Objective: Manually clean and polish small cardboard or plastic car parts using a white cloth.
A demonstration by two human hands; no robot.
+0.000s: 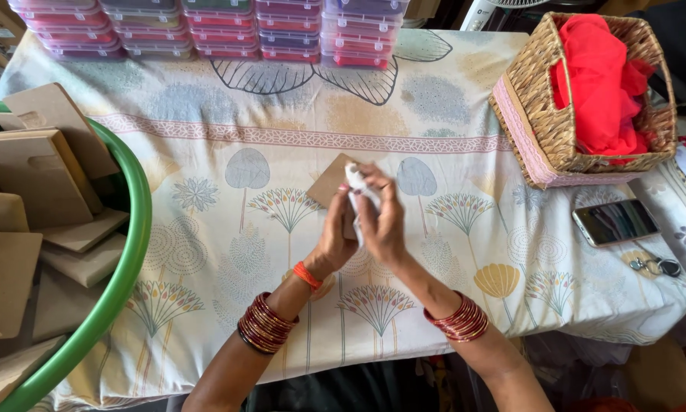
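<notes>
My two hands meet over the middle of the cloth-covered table point(228, 252). My left hand point(335, 240) holds a small brown board point(329, 181) tilted up off the cloth. Against that board my right hand point(382, 221) presses a small white piece, perhaps cloth or paper point(356, 183). Both wrists wear red bangles, and an orange thread circles the left wrist.
A green tub point(133, 252) full of several brown boards fills the left edge. Stacked plastic boxes point(205, 30) line the far edge. At right stand a wicker basket point(545, 126) with red cloth, a phone point(614, 222) and keys point(656, 265).
</notes>
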